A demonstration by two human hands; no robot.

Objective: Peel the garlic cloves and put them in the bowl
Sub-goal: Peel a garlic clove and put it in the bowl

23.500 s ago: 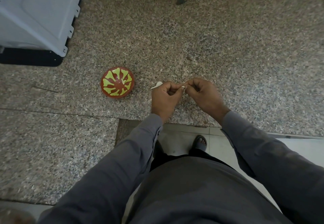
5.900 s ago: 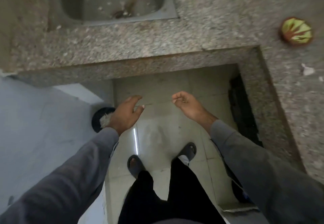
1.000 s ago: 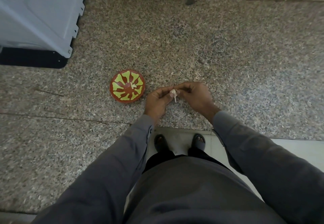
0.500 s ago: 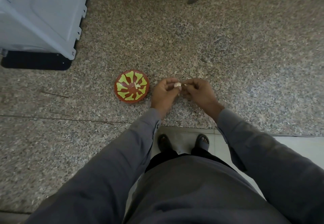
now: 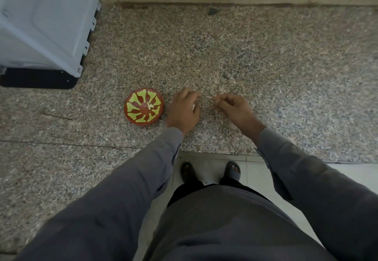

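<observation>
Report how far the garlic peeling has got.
Done: a pale peeled clove lies in the red-and-green bowl. In hand: the left hand holds a white clove beside the bowl; the right hand pinches a skin scrap. Left: getting that clove into the bowl.

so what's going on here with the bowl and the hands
A person stands at a granite counter peeling garlic. The left hand grips a pale clove right beside the red and green bowl, which already holds a small white piece. The right hand is held apart, fingertips pinched on what looks like a bit of skin. The clove is not yet in the bowl.
</observation>
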